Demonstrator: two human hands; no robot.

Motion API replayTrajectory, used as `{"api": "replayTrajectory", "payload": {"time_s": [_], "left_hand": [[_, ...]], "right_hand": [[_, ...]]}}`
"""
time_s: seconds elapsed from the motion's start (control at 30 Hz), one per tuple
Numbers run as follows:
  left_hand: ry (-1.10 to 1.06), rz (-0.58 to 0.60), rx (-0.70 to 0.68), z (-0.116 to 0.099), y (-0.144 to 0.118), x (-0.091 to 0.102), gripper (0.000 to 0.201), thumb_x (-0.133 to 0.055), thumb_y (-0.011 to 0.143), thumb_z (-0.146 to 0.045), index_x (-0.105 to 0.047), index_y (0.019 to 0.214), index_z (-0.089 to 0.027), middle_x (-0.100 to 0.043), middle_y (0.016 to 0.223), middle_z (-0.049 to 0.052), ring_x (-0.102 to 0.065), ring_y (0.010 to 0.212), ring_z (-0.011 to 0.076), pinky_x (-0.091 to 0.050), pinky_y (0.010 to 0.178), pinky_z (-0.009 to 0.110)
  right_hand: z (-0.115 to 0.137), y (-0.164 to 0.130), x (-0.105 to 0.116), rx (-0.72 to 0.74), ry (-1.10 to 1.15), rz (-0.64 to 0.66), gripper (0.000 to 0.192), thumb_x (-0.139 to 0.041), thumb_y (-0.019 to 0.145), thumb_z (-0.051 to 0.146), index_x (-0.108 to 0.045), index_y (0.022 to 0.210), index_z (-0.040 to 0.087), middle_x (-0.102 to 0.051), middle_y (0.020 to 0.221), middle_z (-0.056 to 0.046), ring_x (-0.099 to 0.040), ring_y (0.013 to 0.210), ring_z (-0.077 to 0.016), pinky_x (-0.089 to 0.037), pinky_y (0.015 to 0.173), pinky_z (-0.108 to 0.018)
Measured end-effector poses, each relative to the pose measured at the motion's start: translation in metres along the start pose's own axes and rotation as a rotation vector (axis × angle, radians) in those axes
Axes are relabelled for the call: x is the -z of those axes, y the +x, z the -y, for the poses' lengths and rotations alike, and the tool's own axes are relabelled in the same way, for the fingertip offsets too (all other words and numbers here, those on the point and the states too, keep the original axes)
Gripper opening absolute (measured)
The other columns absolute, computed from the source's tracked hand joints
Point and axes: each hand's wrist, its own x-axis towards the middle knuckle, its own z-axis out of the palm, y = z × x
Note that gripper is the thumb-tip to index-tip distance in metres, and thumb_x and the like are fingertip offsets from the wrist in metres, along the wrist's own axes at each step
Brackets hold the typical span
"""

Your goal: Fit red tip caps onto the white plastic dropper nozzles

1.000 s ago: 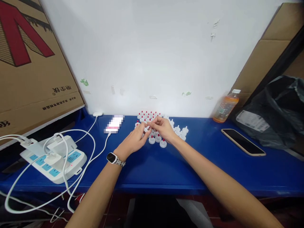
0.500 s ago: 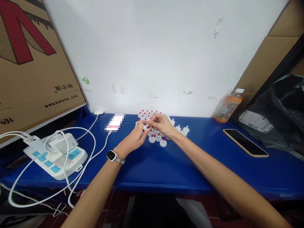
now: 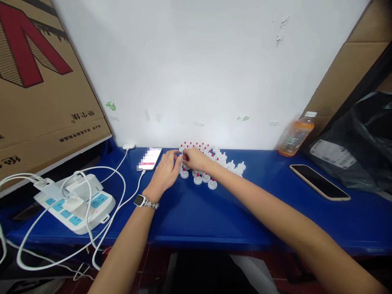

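Observation:
Several small white caps with red tips stand in a cluster on the blue table near the wall; plain white ones lie at its right side. My left hand, a watch on its wrist, and my right hand meet at the cluster's left edge. Their fingertips pinch together around a small white cap low over the table. The fingers hide most of that piece.
A white phone on a cable lies left of the caps. A power strip with white chargers and cables sits at the far left. An orange drink bottle, a dark phone and a black bag are on the right. Cardboard leans on both sides.
Both hands have moved left and down from above the cluster's middle to its left edge, close to the table surface.

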Motion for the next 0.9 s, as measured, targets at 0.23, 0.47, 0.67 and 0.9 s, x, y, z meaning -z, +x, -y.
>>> {"api": "replayTrajectory", "payload": {"time_s": [0.23,0.47,0.67,0.9], "left_hand": [[0.011,0.022,-0.028,-0.003,-0.001,0.000,0.040,-0.030,0.103,-0.045,-0.050,0.124,-0.018,-0.059,0.112,0.010,-0.054,0.110,0.0247,-0.043,0.098,0.042],[-0.025,0.125,-0.216,-0.047,0.001,-0.016,0.025,-0.039,0.101,-0.039,-0.056,0.106,-0.021,-0.061,0.099,0.005,-0.057,0.095,0.0213,-0.045,0.084,0.036],[0.028,0.266,-0.441,-0.095,0.013,-0.056,0.018,-0.045,0.098,-0.033,-0.058,0.096,-0.020,-0.061,0.091,0.005,-0.055,0.092,0.0225,-0.045,0.084,0.038],[0.044,0.246,-0.484,-0.118,0.023,-0.062,0.017,-0.051,0.093,-0.030,-0.058,0.103,-0.019,-0.060,0.102,0.008,-0.054,0.099,0.0245,-0.047,0.089,0.040]], "right_hand": [[0.001,-0.019,0.016,-0.078,0.168,-0.077,0.015,-0.057,0.088,0.029,-0.064,0.092,0.017,-0.070,0.073,-0.003,-0.061,0.067,-0.0151,-0.039,0.063,-0.024],[-0.034,-0.120,0.068,-0.209,0.128,-0.303,0.020,-0.047,0.093,0.028,-0.062,0.083,0.019,-0.063,0.065,0.000,-0.055,0.059,-0.0130,-0.037,0.060,-0.024],[-0.046,-0.175,0.064,-0.334,0.083,-0.225,0.009,-0.058,0.086,0.027,-0.061,0.082,0.020,-0.061,0.062,0.001,-0.052,0.054,-0.0121,-0.034,0.056,-0.024],[-0.047,-0.170,0.064,-0.310,0.500,-0.399,0.003,-0.060,0.081,0.020,-0.061,0.079,0.018,-0.064,0.068,0.000,-0.057,0.059,-0.0122,-0.043,0.059,-0.024]]}}
